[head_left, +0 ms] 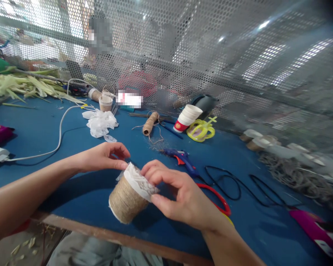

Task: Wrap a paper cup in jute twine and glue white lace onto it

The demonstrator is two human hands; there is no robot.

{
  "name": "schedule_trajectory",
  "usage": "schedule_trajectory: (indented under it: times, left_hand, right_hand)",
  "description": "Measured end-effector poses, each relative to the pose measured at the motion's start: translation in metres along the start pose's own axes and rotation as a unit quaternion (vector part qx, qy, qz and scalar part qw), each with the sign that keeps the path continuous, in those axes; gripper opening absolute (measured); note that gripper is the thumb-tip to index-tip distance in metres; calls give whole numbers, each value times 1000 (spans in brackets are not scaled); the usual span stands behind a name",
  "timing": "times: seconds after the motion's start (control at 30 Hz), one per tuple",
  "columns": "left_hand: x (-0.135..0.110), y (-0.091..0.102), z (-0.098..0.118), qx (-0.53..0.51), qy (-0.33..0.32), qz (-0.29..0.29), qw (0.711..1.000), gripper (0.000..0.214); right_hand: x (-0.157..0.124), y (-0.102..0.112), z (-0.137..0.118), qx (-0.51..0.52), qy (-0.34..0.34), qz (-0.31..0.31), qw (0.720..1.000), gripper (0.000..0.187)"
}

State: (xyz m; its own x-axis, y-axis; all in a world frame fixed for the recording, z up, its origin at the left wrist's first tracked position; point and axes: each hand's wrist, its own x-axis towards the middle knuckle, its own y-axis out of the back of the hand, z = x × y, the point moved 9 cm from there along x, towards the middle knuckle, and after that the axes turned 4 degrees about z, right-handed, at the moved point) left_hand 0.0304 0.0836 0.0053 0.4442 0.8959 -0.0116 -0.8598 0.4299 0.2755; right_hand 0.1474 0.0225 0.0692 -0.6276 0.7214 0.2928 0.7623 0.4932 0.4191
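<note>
A cup wrapped in jute twine (129, 199) tilts above the blue table near its front edge. White lace trim (138, 181) runs around its upper rim. My right hand (174, 188) pinches the rim and lace on the right side, thumb outside and fingers over the opening. On the other side, my left hand (108, 157) has its thumb at the lace by the rim, with the fingers curled in an arch; whether it grips the lace I cannot make out. Beyond my right hand lies a blue glue gun (183, 159) with a red trigger.
Behind the cup are loose white lace (101, 123), a twine roll (150, 123), stacked paper cups (187, 118) and a yellow crown-shaped piece (201, 130). Red-handled scissors (218, 197) and a black cord (224, 181) lie right. A white cable (61, 135) crosses the left. Perforated metal mesh (161, 48) stands behind.
</note>
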Motion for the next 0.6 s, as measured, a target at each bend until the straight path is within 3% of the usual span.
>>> schedule_trajectory:
  times: [0.13,0.2,0.23,0.3,0.37,0.6]
  left_hand:
    - [-9,27,17,45,-65,164,983,31]
    - [-16,16,28,66,-105,148,981,34]
    - [-18,5,31,86,-114,112,983,37]
    - [-22,-16,30,127,-115,62,983,60]
    - [-22,-26,24,129,-103,56,985,79]
    - [-19,-36,15,107,-87,60,989,68]
  right_hand:
    - [0,10,9,-32,-36,45,998,8]
    - [0,12,14,-57,-57,59,995,5]
    - [0,13,16,-68,-63,68,993,5]
    - [0,14,17,-88,-66,88,990,5]
    - [0,15,16,-105,-57,107,987,5]
    - [-1,19,6,-134,-12,143,981,8]
